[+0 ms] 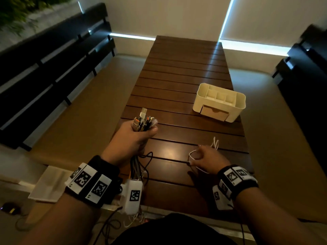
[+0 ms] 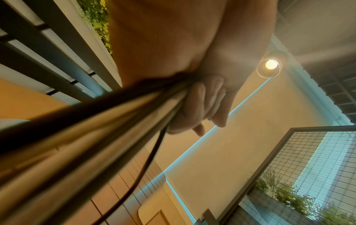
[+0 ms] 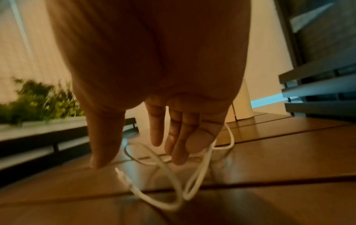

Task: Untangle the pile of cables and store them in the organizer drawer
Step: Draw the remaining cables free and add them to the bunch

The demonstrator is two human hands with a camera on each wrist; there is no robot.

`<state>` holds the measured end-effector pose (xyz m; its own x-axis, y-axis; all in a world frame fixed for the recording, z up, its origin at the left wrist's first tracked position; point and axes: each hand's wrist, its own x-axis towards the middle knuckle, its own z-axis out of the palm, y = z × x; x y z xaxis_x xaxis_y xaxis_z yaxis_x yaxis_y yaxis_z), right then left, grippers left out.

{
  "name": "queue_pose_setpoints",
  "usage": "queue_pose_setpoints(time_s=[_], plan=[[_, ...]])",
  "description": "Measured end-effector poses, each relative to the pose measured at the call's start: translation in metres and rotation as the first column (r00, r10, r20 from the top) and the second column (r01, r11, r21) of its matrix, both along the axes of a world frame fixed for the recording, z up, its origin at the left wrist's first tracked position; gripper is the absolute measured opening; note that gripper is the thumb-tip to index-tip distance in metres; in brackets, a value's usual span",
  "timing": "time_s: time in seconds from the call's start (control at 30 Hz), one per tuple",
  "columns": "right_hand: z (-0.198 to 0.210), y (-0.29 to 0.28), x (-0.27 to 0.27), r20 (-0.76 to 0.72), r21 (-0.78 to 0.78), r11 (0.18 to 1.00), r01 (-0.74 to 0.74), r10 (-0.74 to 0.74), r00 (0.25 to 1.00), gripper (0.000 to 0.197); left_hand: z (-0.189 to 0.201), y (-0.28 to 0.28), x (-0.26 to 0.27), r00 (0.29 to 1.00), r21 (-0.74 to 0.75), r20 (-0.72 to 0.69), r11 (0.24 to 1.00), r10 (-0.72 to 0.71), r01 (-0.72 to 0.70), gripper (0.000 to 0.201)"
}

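Note:
My left hand grips a bundle of cables above the table's near left edge. Metal USB plugs stick up out of the fist. The cords hang down past the wrist, and the curled fingers wrap round them. My right hand reaches down over a loose white cable on the table. Its fingers are straight and touch the white cable's loops. A cream organizer stands at the table's right side, with the wooden-fronted drawer pushed in.
The slatted brown table runs away from me. Dark slatted benches stand at left and at right. White sheets and a small dark device lie on the floor at lower left.

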<state>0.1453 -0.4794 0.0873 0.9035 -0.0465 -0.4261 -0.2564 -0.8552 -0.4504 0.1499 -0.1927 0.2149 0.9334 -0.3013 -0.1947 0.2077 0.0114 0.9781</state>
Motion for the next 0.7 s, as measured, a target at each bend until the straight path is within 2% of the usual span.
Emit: queue_pose_setpoints(time_s=[0.07,0.13,0.17,0.27,0.33,0.4,0.53,0.7], plan=[[-0.009,-0.007,-0.004,-0.025,-0.094,0.991,-0.098,0.097,0.995,0.039,0.002,-0.005,0.002,1.0,-0.003,0.005,1.0,-0.016,0.016,0.02],[-0.008,-0.011,-0.005,-0.002,-0.123,0.983,-0.135,0.135,0.991,0.023,0.004,-0.009,0.005,1.0,0.0,0.01,1.0,-0.019,0.019,0.018],[-0.006,-0.013,-0.004,-0.026,-0.08,0.989,-0.126,0.124,0.992,0.02,0.004,-0.009,0.006,1.0,0.004,0.013,1.0,-0.017,0.017,0.017],[0.007,-0.011,-0.005,-0.131,0.181,0.981,-0.074,0.098,0.986,0.017,0.003,-0.012,0.01,1.0,0.01,0.016,1.0,-0.021,0.021,0.011],[0.015,-0.013,0.001,-0.119,0.206,0.976,-0.069,0.094,0.988,0.018,0.004,-0.013,0.011,1.0,0.017,0.019,1.0,-0.017,0.017,0.007],[0.021,-0.017,0.007,-0.061,0.222,0.975,-0.032,0.047,0.997,0.016,0.004,-0.013,0.011,1.0,0.026,0.023,1.0,-0.01,0.01,0.006],[0.026,-0.029,0.022,0.138,0.255,0.951,0.175,-0.215,0.967,0.011,0.003,-0.013,0.013,1.0,0.026,0.031,1.0,0.002,-0.003,0.007],[0.02,-0.032,0.028,0.194,0.25,0.949,0.191,-0.242,0.951,0.006,0.001,-0.014,0.016,1.0,0.013,0.019,1.0,0.022,-0.022,0.007]])
